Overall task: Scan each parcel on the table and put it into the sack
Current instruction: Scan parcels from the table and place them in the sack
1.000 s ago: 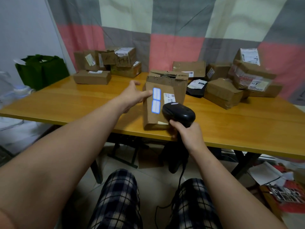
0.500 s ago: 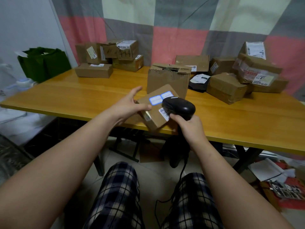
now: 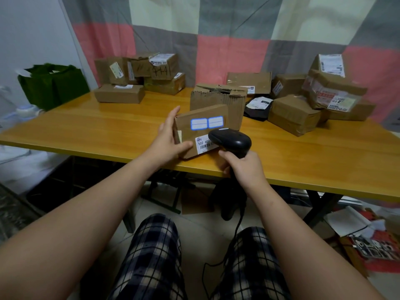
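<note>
My left hand [image 3: 167, 140] grips a small flat cardboard parcel [image 3: 191, 135] by its left end, thumb across the front, near the table's front edge. The parcel faces me, showing two blue-framed stickers and a white barcode label. My right hand [image 3: 242, 167] grips a black corded barcode scanner [image 3: 230, 140], whose head sits just in front of the barcode label and hides part of it. A green fabric sack [image 3: 53, 84] stands open beyond the table's far left corner.
On the wooden table [image 3: 97, 131] a torn brown box [image 3: 217, 99] stands right behind the held parcel. Several parcels are stacked at the back left [image 3: 138, 76] and back right [image 3: 320, 96], with a black mailer [image 3: 257, 107]. Papers litter the floor at right.
My left hand tipped the parcel from upright, drew it toward me and turned it level with the labels facing up. The scanner stayed close to the label.
</note>
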Demonstrator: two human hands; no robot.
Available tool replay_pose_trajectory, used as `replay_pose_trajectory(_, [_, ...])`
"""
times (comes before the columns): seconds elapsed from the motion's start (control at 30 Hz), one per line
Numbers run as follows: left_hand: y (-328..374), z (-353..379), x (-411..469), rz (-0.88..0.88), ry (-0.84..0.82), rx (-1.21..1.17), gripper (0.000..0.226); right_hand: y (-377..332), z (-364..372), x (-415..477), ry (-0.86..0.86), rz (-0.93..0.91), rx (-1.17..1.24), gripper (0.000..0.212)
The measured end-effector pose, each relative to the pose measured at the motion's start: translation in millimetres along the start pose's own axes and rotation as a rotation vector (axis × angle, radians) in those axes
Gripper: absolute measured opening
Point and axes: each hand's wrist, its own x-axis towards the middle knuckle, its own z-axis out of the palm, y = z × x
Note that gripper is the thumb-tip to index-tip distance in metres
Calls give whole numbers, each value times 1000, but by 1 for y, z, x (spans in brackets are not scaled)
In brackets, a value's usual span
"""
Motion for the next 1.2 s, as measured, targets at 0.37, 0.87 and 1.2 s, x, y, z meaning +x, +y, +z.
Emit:
replay_pose_trajectory(0.37, [-20, 6, -5, -188, 176, -186, 50, 11, 8, -29, 76, -96, -85, 13])
replay_pose_trajectory(0.87, [-11, 3, -10, -239, 142, -158, 59, 13, -3, -47, 72, -55, -89, 15])
replay_pose_trajectory(1.2, [-8, 4, -14, -199, 154, -235, 53, 13, 0, -50, 52, -52, -34, 5])
